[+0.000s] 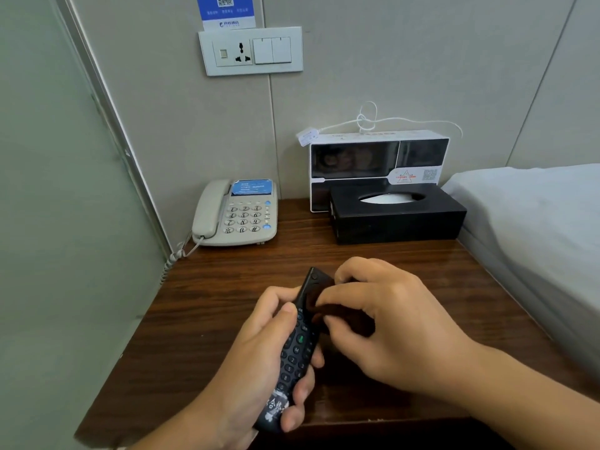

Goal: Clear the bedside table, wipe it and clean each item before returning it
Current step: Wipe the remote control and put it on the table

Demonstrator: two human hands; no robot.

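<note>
While the left hand (pixel 259 355) grips the remote control (pixel 297 345) by its lower half above the bedside table (pixel 207 306), the right hand (pixel 386 323) pinches what looks like a dark cloth (pixel 328 311) against its upper end. Light, rigid and smooth, it holds best along its 2 long edges, clear of the buttons.

Telephone (pixel 238 213) left of tissue box (pixel 397 216) on table (pixel 201 306)
</note>
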